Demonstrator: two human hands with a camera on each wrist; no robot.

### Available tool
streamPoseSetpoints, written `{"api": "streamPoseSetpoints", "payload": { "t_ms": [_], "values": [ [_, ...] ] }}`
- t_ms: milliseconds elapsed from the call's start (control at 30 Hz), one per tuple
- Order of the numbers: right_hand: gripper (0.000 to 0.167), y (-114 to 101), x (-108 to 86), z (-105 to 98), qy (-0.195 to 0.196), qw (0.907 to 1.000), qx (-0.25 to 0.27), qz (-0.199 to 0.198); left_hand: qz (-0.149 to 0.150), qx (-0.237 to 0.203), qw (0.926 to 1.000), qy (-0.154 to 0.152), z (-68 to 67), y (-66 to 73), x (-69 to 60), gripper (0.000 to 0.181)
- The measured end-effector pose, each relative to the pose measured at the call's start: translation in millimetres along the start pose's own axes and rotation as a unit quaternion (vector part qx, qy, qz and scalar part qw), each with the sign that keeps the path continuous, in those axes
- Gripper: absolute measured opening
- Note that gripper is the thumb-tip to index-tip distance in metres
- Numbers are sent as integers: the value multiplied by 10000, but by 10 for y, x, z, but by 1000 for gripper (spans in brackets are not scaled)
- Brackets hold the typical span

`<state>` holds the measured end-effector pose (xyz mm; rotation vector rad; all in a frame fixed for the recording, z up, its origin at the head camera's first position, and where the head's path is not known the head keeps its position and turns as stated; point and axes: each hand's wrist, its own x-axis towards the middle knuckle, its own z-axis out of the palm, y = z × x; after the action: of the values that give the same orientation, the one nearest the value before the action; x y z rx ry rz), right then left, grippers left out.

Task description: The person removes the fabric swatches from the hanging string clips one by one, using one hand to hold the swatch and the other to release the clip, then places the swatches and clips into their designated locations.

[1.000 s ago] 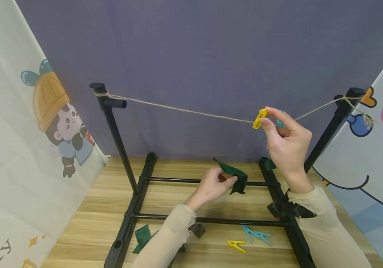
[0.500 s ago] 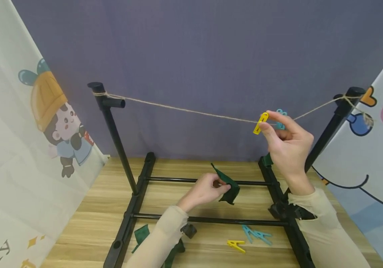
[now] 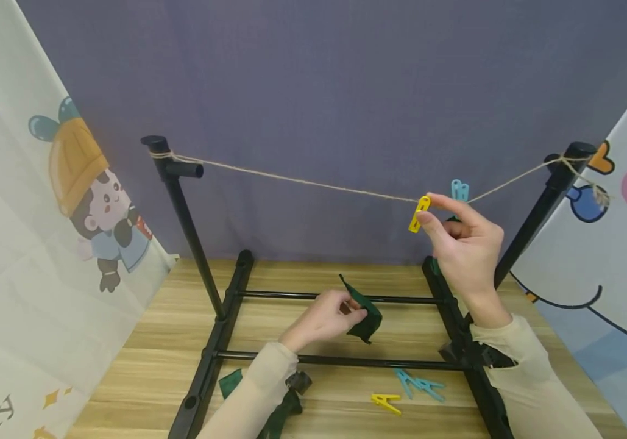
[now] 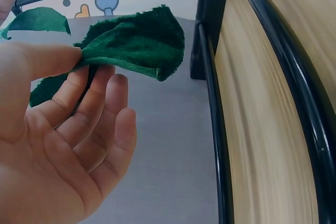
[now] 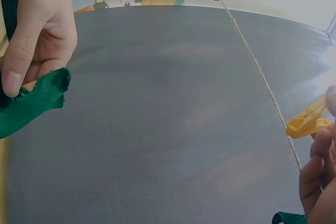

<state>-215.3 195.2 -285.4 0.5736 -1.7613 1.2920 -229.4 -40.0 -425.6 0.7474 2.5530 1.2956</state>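
Observation:
My left hand (image 3: 321, 318) pinches a dark green cloth (image 3: 367, 318) between thumb and fingers, low over the frame's rear crossbar. In the left wrist view the same cloth (image 4: 134, 43) spreads out past the fingertips. My right hand (image 3: 469, 247) holds a yellow clothespin (image 3: 420, 214) between thumb and forefinger, right at the string (image 3: 302, 181). The right wrist view shows the yellow pin's (image 5: 304, 121) front end against the string. Light blue clothespins (image 3: 460, 190) sit on the string behind my right hand, with green cloth partly hidden below them.
A black frame with two uprights (image 3: 192, 235) stands on the wooden table (image 3: 143, 366). On the table lie a yellow clothespin (image 3: 386, 402), two blue clothespins (image 3: 420, 384) and green cloths (image 3: 283, 414) partly under my left forearm. A grey-purple curtain (image 3: 313, 91) hangs behind.
My left hand has moved left and down with the green cloth. My right hand and the yellow clothespin have come slightly lower, uncovering more of the blue clothespins on the string.

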Motion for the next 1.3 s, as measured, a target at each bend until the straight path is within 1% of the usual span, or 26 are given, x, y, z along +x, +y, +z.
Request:
{"api": "streamPoseSetpoints", "payload": {
  "t_ms": [300,567,767,1000,1200,1300],
  "values": [
    [29,46,-56,7,-149,9999,60,-40,38,75,9999,81,-19,-33,-21,29],
    [27,78,-124,13,-221,9997,63,38,82,-28,9999,87,-23,-87,-34,24],
    [27,123,-170,15,-293,9995,-2,134,138,-17,9999,81,-28,-122,-49,22],
    [28,162,-237,20,-272,9988,256,305,80,-143,9997,166,-34,-121,-84,22],
    [27,197,-286,23,-253,9985,308,385,258,-125,9991,327,-40,-118,-114,21],
    [26,204,-312,22,-256,9984,280,412,310,-104,9988,356,-30,-136,-125,21]
  ]
}}
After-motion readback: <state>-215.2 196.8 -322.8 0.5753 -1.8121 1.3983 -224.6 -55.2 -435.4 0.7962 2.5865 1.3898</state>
